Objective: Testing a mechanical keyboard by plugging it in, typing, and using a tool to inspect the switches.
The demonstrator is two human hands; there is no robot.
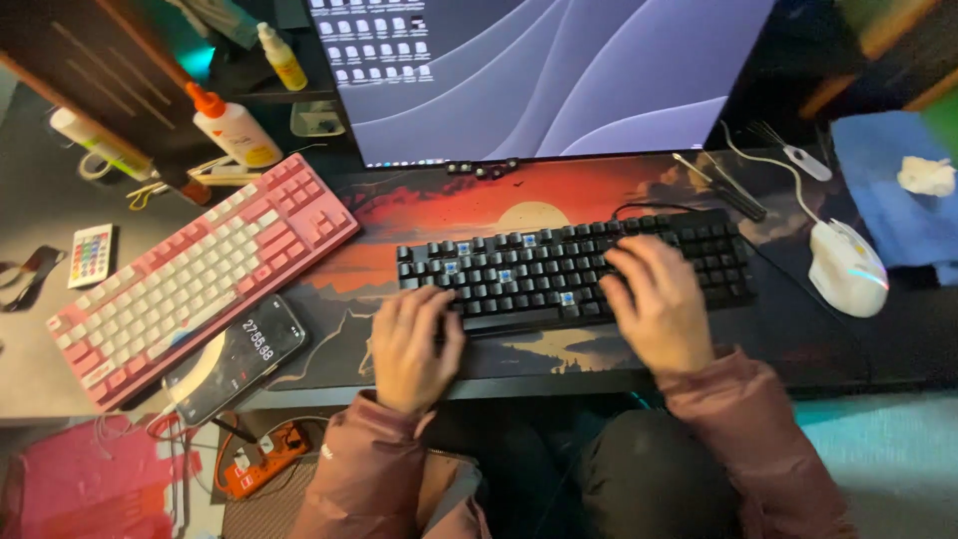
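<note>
Dark desk [898, 359] with a sunset mat [419, 205] fills the frame, and a black keyboard [574, 268] sits on it in the middle. Left hand [414, 344] and right hand [659, 304] lie flat on the keys, fingers spread, pinching nothing. Pink keyboard [200, 269] and phone [235, 357] lie at the left, white mouse [848, 268] at the right, screen [539, 75] up top.

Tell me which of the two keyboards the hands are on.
The black keyboard in front of the monitor: left hand and right hand both rest on it. The pink keyboard lies untouched, angled off to the left.
</note>
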